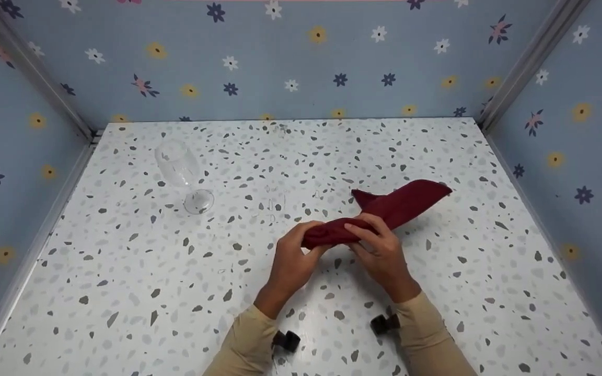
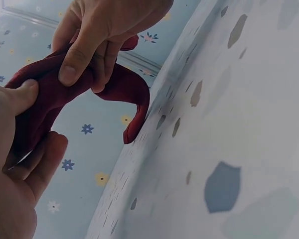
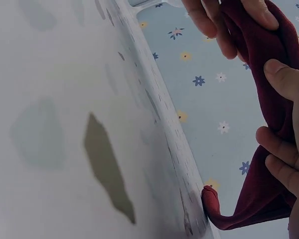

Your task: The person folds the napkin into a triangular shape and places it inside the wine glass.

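A dark red cloth napkin [image 1: 405,204] is gathered into a narrow bundle between both hands, just above the table. My left hand [image 1: 293,261] grips its left end, thumb on the near side and fingers round the far side. Close beside it, my right hand [image 1: 384,256] pinches the middle of the bundle. Beyond the right hand the cloth fans out into two loose points toward the right; in the right wrist view one hanging tip [image 3: 211,201] reaches down by the tabletop. In the left wrist view the thumbs press on the folded cloth [image 2: 50,94].
An upright clear stemmed glass [image 1: 178,164] stands at the left of the speckled white table [image 1: 149,250]. Blue flowered panels [image 1: 301,57] enclose the back and both sides. Black camera mounts [image 1: 286,341] stick out from the wrists.
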`<act>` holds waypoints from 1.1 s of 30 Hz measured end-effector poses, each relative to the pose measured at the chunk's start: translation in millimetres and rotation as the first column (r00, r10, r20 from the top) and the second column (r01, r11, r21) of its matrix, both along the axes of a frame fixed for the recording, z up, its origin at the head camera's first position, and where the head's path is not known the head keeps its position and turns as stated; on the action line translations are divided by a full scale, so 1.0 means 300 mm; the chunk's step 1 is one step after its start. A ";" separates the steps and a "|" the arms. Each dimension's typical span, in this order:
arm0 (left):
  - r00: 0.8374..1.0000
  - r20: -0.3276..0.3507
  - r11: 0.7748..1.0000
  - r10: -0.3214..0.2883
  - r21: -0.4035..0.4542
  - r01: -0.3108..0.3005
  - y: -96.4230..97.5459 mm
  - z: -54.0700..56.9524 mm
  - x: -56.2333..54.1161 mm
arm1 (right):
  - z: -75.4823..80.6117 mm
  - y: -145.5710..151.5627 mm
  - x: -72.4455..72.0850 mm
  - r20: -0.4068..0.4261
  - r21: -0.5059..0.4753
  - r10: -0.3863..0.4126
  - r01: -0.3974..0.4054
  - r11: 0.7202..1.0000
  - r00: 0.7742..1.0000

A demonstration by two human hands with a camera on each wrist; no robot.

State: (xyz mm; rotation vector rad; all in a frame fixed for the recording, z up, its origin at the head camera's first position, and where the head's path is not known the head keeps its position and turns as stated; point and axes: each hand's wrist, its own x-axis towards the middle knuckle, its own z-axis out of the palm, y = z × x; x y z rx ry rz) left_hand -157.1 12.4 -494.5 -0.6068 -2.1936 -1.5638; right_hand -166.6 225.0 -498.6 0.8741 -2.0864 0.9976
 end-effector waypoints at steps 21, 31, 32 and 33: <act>0.992 0.080 0.995 -0.096 0.037 0.093 -0.008 -0.011 -0.004 | 0.021 0.030 0.003 0.042 0.051 -0.088 0.086 0.995 0.995; 0.972 0.212 0.994 -0.105 0.056 0.095 -0.105 0.003 -0.034 | 0.008 0.028 -0.004 0.066 -0.059 -0.073 0.077 0.995 0.995; 0.972 0.218 0.996 -0.087 0.053 0.077 -0.115 0.002 -0.039 | 0.007 0.028 -0.003 0.071 -0.065 -0.073 0.078 0.995 0.995; 0.972 0.227 0.997 -0.068 0.050 0.058 -0.126 0.003 -0.044 | 0.005 0.027 -0.002 0.072 -0.076 -0.073 0.078 0.994 0.995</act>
